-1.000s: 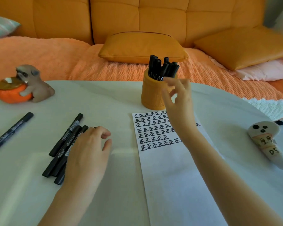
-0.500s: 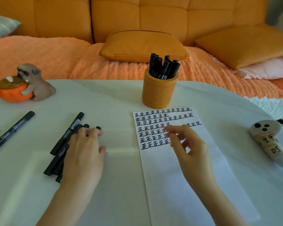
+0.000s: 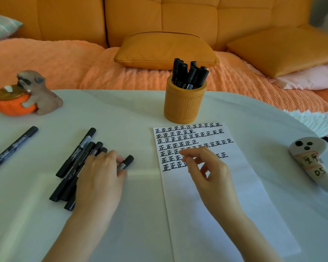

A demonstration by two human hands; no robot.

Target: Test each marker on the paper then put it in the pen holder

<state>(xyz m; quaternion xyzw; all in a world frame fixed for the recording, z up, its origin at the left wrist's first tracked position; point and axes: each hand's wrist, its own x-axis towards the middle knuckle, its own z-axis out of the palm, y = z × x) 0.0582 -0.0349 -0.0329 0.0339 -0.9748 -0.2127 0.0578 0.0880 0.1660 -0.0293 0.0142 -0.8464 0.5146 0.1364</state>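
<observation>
Since the earlier frame, our left hand (image 3: 100,178) rolls one marker (image 3: 126,162) out from the pile (image 3: 74,167) at left of the frame, fingers pinching it. Our right hand (image 3: 206,167) hovers empty, half open, over the paper (image 3: 206,214); next we uncap it and write.

A single wide-angle view from the person's head looks forward and down across the pale white tabletop (image 3: 121,114), close above it. Both forearms enter from the bottom edge, so the near part of the tabletop fills the lower frame. The view faces an orange cushioned sofa (image 3: 159,16) that spans the top. Straight lines bow toward the frame's edges.
</observation>
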